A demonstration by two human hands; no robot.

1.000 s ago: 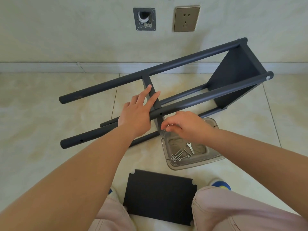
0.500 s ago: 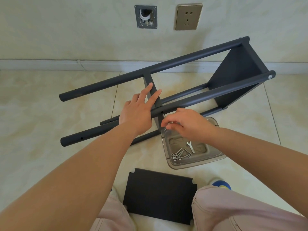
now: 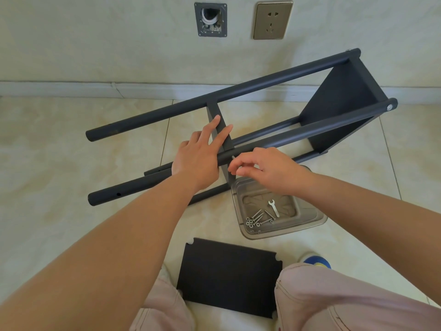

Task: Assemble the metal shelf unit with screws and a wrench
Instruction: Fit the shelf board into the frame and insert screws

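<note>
The dark grey shelf frame (image 3: pixel 274 77) lies on its side on the tiled floor, one shelf panel fixed at its right end. My left hand (image 3: pixel 198 158) rests flat on the near pole and a middle shelf panel (image 3: pixel 219 125), fingers straight. My right hand (image 3: pixel 265 168) pinches a screw (image 3: pixel 233 158) at a hole in the near pole. A clear plastic tray (image 3: pixel 310 220) below holds several screws and nuts (image 3: pixel 259 219) and a small wrench (image 3: pixel 274 207).
A loose black shelf panel (image 3: pixel 229 275) lies on the floor between my knees. The wall with a socket (image 3: pixel 272 20) and an open box (image 3: pixel 211 20) stands just behind the frame. A blue shoe tip (image 3: pixel 316 260) shows by my right knee.
My right hand has risen from above the tray to the near pole, bringing the screw to the hole. The left hand stays on the pole and panel.
</note>
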